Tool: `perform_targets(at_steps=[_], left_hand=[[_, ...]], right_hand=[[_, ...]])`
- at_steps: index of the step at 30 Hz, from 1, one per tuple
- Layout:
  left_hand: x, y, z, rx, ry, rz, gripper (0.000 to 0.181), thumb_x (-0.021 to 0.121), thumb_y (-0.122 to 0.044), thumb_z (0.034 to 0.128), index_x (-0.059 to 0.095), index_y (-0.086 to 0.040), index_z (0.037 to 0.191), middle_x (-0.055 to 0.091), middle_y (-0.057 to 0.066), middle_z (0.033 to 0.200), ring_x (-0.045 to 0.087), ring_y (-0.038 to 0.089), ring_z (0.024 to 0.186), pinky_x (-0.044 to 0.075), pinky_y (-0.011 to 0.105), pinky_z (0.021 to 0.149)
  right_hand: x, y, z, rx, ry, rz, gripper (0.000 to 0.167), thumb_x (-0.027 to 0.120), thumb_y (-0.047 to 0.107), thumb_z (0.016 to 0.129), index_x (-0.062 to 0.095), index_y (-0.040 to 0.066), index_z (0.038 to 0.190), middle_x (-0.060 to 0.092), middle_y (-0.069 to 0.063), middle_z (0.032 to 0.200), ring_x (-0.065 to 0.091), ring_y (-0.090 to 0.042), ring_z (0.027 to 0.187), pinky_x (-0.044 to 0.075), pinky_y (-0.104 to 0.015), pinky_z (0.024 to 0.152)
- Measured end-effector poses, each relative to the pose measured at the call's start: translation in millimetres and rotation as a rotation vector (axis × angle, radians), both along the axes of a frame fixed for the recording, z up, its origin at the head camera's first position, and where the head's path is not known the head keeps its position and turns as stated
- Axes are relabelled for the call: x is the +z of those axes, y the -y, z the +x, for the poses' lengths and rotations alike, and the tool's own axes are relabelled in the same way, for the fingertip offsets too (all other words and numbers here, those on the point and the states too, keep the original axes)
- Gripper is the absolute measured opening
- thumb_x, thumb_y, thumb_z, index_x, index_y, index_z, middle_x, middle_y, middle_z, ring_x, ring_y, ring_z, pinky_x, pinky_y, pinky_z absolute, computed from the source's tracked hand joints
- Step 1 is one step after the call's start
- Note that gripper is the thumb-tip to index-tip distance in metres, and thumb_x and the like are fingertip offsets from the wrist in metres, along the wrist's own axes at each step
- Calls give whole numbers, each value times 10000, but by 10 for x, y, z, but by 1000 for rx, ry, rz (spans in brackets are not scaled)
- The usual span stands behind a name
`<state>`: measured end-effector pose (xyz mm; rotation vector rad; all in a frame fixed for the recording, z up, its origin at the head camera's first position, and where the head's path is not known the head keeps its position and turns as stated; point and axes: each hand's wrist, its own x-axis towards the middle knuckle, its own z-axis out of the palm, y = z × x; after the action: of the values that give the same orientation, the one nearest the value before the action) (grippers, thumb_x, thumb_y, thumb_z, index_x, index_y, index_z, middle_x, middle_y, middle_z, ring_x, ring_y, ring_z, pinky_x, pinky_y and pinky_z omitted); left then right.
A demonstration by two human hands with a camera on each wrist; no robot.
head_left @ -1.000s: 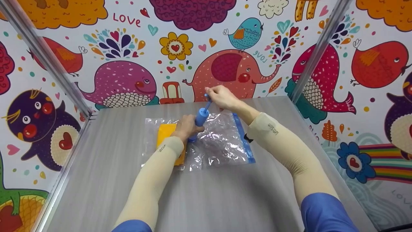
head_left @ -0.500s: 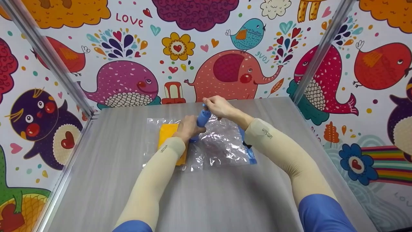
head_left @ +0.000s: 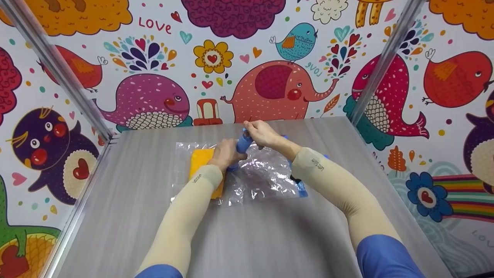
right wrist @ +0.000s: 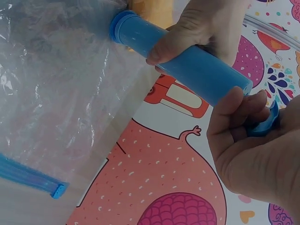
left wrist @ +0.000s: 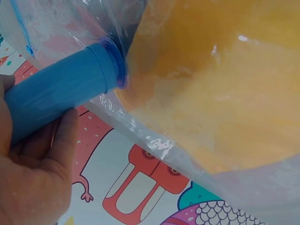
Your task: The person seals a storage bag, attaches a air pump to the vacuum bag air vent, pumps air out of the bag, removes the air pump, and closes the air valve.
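We see a gray, streaked surface (head_left: 247,235) across the middle and bottom of the head view. Directly on it, at the center of the frame, we find a clear, crinkled plastic bag (head_left: 266,172), its blue strip (head_left: 302,189) toward the right, a yellow item (head_left: 200,157) inside at left.

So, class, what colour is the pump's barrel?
Plain blue; the pump barrel shows best in the right wrist view.

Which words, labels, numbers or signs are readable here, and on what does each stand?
"LOVe", red: back wall.
"LOVE", teal, reversed: same wall, beside the elephant.
"LOV", pale, cut by the picture's edge: right wall.
Left sleeve and right sleeve: print too small to read.
Blue pump, bag: none readable.
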<state>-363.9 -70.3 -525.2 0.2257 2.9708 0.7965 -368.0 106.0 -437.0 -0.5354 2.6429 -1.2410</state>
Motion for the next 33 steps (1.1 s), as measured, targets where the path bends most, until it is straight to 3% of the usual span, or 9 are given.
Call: perform_targets(at_steps=[9, 13, 16, 22, 26, 33], left_hand=[[-29, -5, 4, 14, 5, -13, 467, 925, -362, 938, 780, -54, 1258, 847, 154, 1147, 806, 344, 1033, 660, 529, 1074], [-37, -2, 13, 16, 11, -12, 489, 915, -370, 945, 778, -45, 1284, 846, 161, 1172, 800, 345, 1049, 650, 523, 1092], [-33, 20, 26, 17, 13, 15, 482, 915, -356, 945, 783, -45, 1289, 846, 164, 1192, 802, 346, 1066, 642, 530, 1111], [-14, 79, 57, 9, 25, 65, 489, 915, -330, 947, 775, -36, 1313, 841, 183, 1255, 814, 367, 1147, 632, 557, 1130], [-2, 99, 78, 19, 45, 71, 513, 917, -344, 950, 767, -29, 1325, 836, 181, 1272, 809, 362, 1166, 626, 554, 1144], [24, 64, 63, 34, 81, 71, 531, 910, -361, 950, 750, -21, 1325, 818, 175, 1272, 779, 355, 1146, 615, 557, 1160]], right_hand=[[-22, -2, 44, -21, 24, -23, 573, 417, 466, 1210, 744, 44, 1001, 600, -26, 840, 582, -151, 695, 516, -243, 440], [10, -27, 57, -19, -2, -43, 566, 451, 472, 1198, 765, 39, 1010, 643, -27, 911, 599, -160, 748, 510, -237, 445], [71, -58, 60, -13, -35, -76, 558, 478, 461, 1191, 767, 23, 1002, 608, -4, 863, 554, -131, 706, 492, -234, 449], [325, -152, 73, -6, -116, -166, 518, 533, 444, 1181, 772, 51, 941, 615, 42, 799, 456, -59, 536, 445, -224, 456], [547, -232, 91, 32, -173, -185, 513, 541, 442, 1181, 758, 69, 905, 638, 20, 778, 440, -58, 523, 421, -217, 485], [870, -390, 111, 32, -193, -252, 457, 570, 417, 1175, 729, 129, 857, 587, 51, 741, 423, -93, 519, 399, -225, 475]])
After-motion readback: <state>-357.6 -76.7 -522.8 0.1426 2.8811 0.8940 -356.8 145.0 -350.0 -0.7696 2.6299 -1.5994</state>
